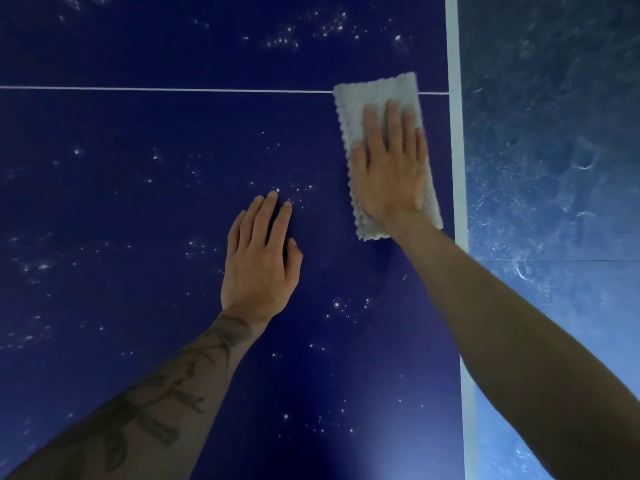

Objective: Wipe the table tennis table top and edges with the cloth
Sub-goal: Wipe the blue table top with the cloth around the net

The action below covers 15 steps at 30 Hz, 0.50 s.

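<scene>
The left hand (260,258) lies flat near the frame's centre, fingers straight on the dark blue table (138,202). Farther up and right, the right hand (389,168) presses flat, fingers spread, on the grey cloth (374,95), just beside the table's white edge line (456,133) and overlapping the thin white centre line (173,89).

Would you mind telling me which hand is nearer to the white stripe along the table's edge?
Right. The right hand presses flat on the cloth just beside the white stripe; the left hand rests on the blue top farther left of it.
</scene>
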{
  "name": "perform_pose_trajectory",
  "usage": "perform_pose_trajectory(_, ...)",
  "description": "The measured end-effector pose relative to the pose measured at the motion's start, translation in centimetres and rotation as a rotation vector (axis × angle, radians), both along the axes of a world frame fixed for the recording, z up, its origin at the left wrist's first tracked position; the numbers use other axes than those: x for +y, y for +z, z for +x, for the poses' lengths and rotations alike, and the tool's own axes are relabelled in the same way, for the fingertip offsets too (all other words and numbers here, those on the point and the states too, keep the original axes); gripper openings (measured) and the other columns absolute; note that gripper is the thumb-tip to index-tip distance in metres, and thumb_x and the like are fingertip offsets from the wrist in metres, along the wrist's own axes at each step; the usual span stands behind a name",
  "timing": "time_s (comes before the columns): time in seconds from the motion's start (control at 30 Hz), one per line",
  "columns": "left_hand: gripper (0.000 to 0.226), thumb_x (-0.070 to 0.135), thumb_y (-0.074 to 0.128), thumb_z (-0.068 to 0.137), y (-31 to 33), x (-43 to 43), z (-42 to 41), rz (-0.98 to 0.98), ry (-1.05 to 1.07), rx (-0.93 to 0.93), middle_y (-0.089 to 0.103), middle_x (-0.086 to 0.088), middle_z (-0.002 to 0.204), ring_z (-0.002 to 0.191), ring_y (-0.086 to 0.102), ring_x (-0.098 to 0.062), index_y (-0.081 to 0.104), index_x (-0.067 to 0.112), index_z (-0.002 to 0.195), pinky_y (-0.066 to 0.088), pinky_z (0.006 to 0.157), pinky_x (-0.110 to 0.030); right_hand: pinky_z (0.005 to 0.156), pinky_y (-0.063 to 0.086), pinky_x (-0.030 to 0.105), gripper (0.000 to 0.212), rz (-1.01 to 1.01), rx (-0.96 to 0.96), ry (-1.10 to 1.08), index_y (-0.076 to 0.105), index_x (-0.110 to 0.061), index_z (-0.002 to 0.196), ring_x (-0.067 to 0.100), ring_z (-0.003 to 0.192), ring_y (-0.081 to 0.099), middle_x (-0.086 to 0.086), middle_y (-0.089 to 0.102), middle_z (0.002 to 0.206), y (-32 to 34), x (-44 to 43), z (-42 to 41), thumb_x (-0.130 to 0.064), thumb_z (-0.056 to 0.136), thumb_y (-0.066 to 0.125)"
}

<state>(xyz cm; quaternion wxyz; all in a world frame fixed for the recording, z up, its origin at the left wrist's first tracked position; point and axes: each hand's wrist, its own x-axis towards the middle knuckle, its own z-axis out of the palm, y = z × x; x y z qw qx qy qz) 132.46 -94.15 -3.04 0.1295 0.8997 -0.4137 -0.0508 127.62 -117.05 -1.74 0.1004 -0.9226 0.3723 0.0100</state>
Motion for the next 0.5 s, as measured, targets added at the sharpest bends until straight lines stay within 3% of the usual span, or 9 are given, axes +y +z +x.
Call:
perform_pose_trajectory(0.17, 0.053, 0.027, 0.042, 0.108, 0.0, 0.0, 0.0, 0.004, -0.002, 0.005, 0.031, -0.01, 0.169, 0.159, 0.025, -0.028, 0.041, 0.009, 0.158, 0.018, 0.131, -0.047, 0.134, 0.007, 0.049, 0.062, -0.027, 0.018, 0.377, 0.009, -0.022, 0.171, 0.029, 0.165, 0.0, 0.01, 0.003, 0.179, -0.6, 3.4, -3.3, -0.047, 0.115, 0.014)
perform_pose_trajectory(0.4, 0.051, 0.024, 0.046, 0.108, 0.1, 0.0, 0.0, -0.027, 0.006, 0.004, 0.034, -0.011, 0.168, 0.158, 0.027, -0.029, 0.044, 0.008, 0.156, 0.021, 0.13, -0.049, 0.134, 0.004, 0.049, 0.064, -0.003, 0.008, -0.036, 0.005, -0.021, 0.171, 0.032, 0.165, -0.001, 0.012, 0.0, 0.179, 0.1, 0.2, -0.7, -0.046, 0.114, 0.015)
perform_pose_trajectory(0.5, 0.051, 0.023, 0.048, 0.107, 0.0, 0.0, 0.0, -0.031, 0.016, 0.012, 0.034, -0.01, 0.168, 0.158, 0.027, -0.028, 0.043, 0.006, 0.155, 0.017, 0.131, -0.045, 0.134, 0.004, 0.05, 0.063, 0.001, 0.019, 0.19, 0.003, -0.02, 0.171, 0.032, 0.165, -0.004, 0.012, -0.002, 0.178, -0.1, 4.6, -0.5, -0.046, 0.115, 0.012)
